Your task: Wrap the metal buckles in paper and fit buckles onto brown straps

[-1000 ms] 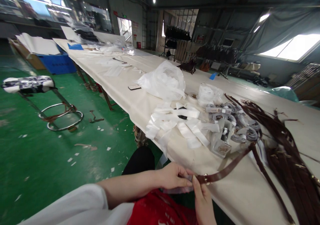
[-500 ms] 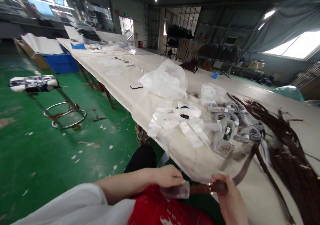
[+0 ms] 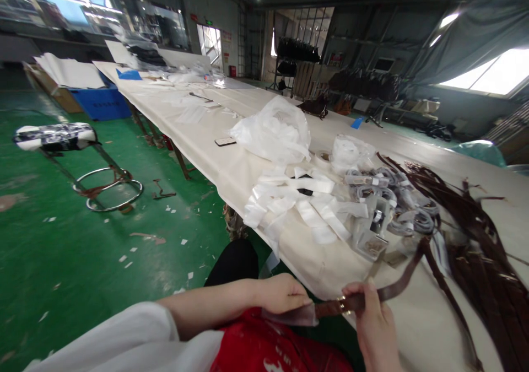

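**Brown strap end held at the mouth of a clear sleeve**

Pinched in the left hand [image 3: 283,295]: a clear plastic sleeve [image 3: 291,317], grip closed on its upper edge, mouth facing 3 o'clock. Closed around a dark brown leather strap [image 3: 397,285] just behind its gold metal ring [image 3: 341,305]: the right hand [image 3: 374,319], thumb on top. Strap end touching the sleeve's mouth; long axis running from 9 o'clock at the sleeve up toward 2 o'clock across the cream cloth-covered table [image 3: 231,162]. Right hand nearer the ring, left hand nearer the sleeve. Beyond, at 12 o'clock: white folded plastic strips [image 3: 297,201], grey bagged coils [image 3: 392,206]; at 2 o'clock, a heap of brown straps [image 3: 475,234].
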Motion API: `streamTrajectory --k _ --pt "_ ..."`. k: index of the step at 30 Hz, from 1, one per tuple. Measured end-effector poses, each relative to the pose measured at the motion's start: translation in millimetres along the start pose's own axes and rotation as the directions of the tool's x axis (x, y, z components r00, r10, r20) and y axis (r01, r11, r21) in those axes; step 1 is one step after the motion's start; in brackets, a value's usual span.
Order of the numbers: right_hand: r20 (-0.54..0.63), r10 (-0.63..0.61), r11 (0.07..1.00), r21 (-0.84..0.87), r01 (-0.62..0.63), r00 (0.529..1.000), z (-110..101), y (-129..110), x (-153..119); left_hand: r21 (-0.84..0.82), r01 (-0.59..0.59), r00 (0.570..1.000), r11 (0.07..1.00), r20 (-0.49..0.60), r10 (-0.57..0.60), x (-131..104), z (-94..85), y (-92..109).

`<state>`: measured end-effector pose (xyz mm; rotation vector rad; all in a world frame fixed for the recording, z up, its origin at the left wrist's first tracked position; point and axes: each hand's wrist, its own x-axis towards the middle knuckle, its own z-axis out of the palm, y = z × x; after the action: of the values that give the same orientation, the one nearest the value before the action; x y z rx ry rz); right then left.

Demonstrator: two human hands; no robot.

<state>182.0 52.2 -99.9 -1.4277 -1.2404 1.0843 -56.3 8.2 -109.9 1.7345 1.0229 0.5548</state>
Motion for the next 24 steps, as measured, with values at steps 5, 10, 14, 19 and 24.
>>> streamTrajectory --k 5,10,14,19,24 --pt "0.191 0.098 0.993 -0.077 -0.084 0.977 18 12 -2 -0.020 0.067 0.988 0.998 -0.139 -0.069 2 4.4 -1" --pt "0.350 0.080 0.988 -0.151 -0.028 0.933 32 16 -5 -0.055 0.138 0.963 0.989 -0.225 -0.147 1 6.8 -9" --pt "0.324 0.014 0.994 -0.103 0.020 0.946 40 19 -12 -0.101 0.150 0.948 0.984 -0.268 -0.172 3 8.3 -12" --pt "0.292 -0.112 0.986 -0.088 0.143 0.950 50 46 -16 -0.200 0.116 0.961 0.973 -0.227 -0.161 7 16.4 -7" --pt "0.343 -0.069 0.991 -0.086 0.104 0.937 49 43 -22 -0.365 0.090 0.973 0.927 -0.167 -0.160 12 20.2 -9"
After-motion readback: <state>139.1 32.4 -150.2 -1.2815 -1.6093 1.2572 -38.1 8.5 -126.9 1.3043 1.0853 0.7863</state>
